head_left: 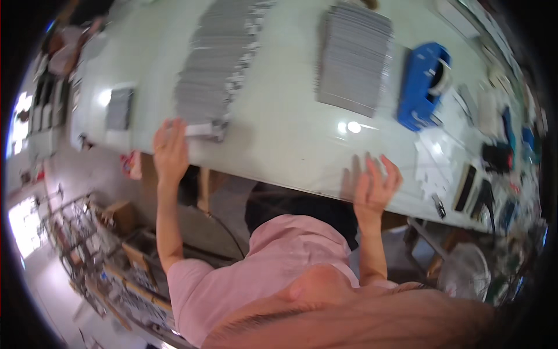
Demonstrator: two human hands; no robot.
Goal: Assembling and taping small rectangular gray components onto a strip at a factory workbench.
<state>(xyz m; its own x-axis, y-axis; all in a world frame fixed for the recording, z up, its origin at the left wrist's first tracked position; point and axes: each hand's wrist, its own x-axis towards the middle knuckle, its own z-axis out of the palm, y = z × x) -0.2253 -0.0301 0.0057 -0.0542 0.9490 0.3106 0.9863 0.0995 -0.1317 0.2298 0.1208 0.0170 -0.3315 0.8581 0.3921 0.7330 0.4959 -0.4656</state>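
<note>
A long fanned row of thin grey pieces (pixel 212 70) with white bits along its right side runs away from me on the pale table. Its near end shows a white strip (pixel 199 130). At that end's left corner is my left hand (pixel 170 151), fingers stretched out and fingertips beside the strip; whether they touch it I cannot tell. Over the table's front edge, my right hand (pixel 376 189) is spread with nothing in it. Farther back from it lies a neat stack of grey sheets (pixel 354 61).
A blue tape dispenser (pixel 423 87) stands right of the stack. White paper pieces (pixel 435 160) and assorted tools lie along the table's right side. A small grey stack (pixel 120 109) sits at the left. Below the table on the left are cartons (pixel 119 215) and racks.
</note>
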